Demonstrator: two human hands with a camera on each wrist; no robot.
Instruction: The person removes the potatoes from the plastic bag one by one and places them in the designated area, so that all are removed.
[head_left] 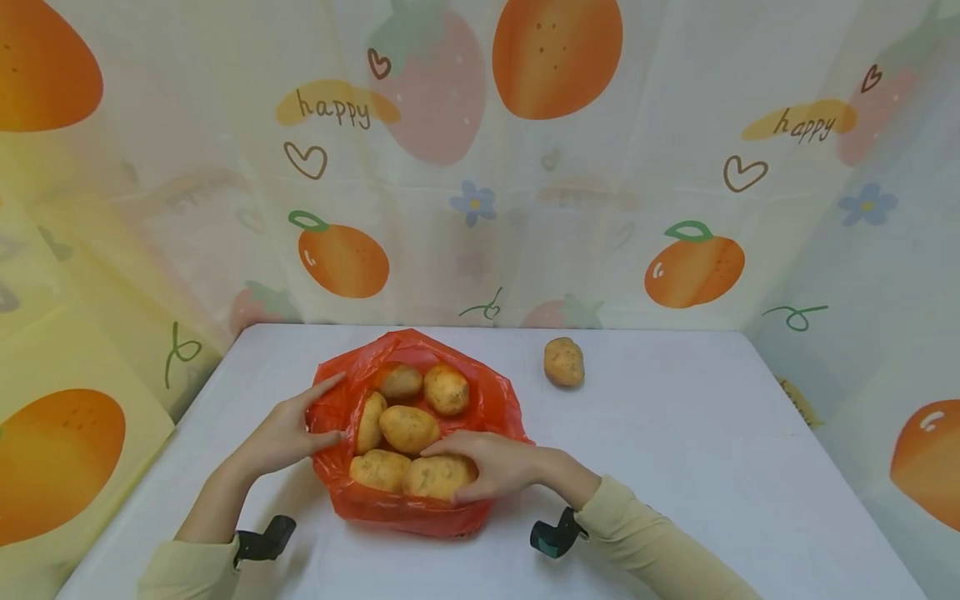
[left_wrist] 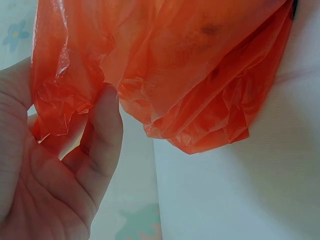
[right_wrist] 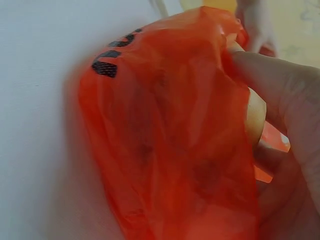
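An open red plastic bag [head_left: 411, 521] stands on the white table with several potatoes [head_left: 409, 428] inside. My left hand [head_left: 281, 433] holds the bag's left rim; in the left wrist view, the red film lies between the thumb and fingers of that hand [left_wrist: 65, 165]. Reaching into the front right of the bag, my right hand [head_left: 495, 462] grips a potato [head_left: 437, 477], thumb on the near side and fingers over the top. The right wrist view shows that potato [right_wrist: 256, 117] partly behind the film, beside the right hand [right_wrist: 285, 125].
A single potato [head_left: 564, 362] lies on the table [head_left: 675, 467] behind and right of the bag. At the table's right edge is a partly hidden yellowish-brown object [head_left: 801, 402]. A fruit-printed curtain [head_left: 525, 250] hangs along the back and sides.
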